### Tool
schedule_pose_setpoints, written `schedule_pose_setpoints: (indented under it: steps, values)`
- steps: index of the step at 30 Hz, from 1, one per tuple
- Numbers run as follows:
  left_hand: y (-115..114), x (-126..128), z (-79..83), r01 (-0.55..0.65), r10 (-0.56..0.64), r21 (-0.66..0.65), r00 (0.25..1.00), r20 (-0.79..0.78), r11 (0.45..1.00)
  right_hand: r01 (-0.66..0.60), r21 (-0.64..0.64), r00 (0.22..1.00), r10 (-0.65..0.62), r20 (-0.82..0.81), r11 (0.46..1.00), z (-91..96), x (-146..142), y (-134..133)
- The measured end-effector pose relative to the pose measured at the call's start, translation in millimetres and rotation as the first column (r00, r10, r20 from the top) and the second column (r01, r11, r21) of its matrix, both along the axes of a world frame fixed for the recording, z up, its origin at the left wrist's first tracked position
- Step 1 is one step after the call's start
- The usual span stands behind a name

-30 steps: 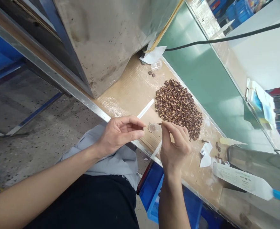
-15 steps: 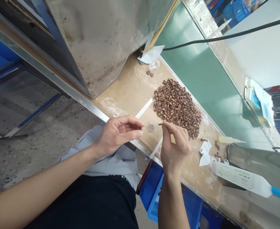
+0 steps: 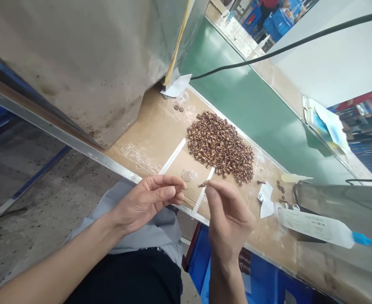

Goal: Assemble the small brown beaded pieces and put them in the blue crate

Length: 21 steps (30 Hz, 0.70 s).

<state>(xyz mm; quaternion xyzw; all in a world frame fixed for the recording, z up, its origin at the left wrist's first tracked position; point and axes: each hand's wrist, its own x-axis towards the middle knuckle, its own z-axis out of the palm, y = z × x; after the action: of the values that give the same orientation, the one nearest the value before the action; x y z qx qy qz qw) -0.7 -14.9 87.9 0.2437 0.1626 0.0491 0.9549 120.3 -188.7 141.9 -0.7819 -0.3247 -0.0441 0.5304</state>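
My right hand point(image 3: 228, 219) pinches a tiny brown bead-like piece point(image 3: 203, 184) between thumb and index finger. A little above its fingertips, a clear round disc point(image 3: 188, 175) lies on a cardboard sheet point(image 3: 186, 166) edged by white tape strips. My left hand point(image 3: 149, 202) is curled just below that disc, with nothing visible in its fingers. Beyond both hands spreads a heap of small brown-and-gold pieces point(image 3: 220, 147). Two brown discs point(image 3: 177, 108) and a small clear plastic cup point(image 3: 182, 98) lie farther up.
A dented steel housing point(image 3: 62, 63) overhangs the tan bench point(image 3: 150, 131) on the left. A green panel point(image 3: 252, 97) runs along its far edge. To the right lie white paper scraps point(image 3: 266, 200) and a squeeze bottle with a blue tip point(image 3: 315, 228). A blue crate point(image 3: 255, 278) sits below.
The view has swung, shifting the bench left and tilting it. My left fingertips have drawn back from the clear disc, and my right hand still pinches the brown piece.
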Motion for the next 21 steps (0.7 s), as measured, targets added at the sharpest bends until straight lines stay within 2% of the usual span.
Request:
schedule_pose_setpoints:
  steps: [6, 13, 21]
  values:
    - [-7.4, 3.3, 2.5, 0.015, -0.015, -0.072, 1.0, 0.007, 0.997, -0.007, 0.075, 0.986, 0.02, -0.165, 0.997, -5.2, -10.1, 1.2]
    - [-9.5, 4.6, 2.4, 0.058, -0.058, -0.076, 0.998, -0.01, 0.995, -0.028, 0.142, 0.957, 0.067, -0.281, 0.989, -5.2, -14.2, 3.0]
    - [-18.0, 9.7, 8.2, -0.006, 0.005, -0.061, 1.0, -0.022, 0.998, -0.03, 0.163, 0.947, 0.081, -0.312, 0.986, -8.8, -19.1, 1.1]
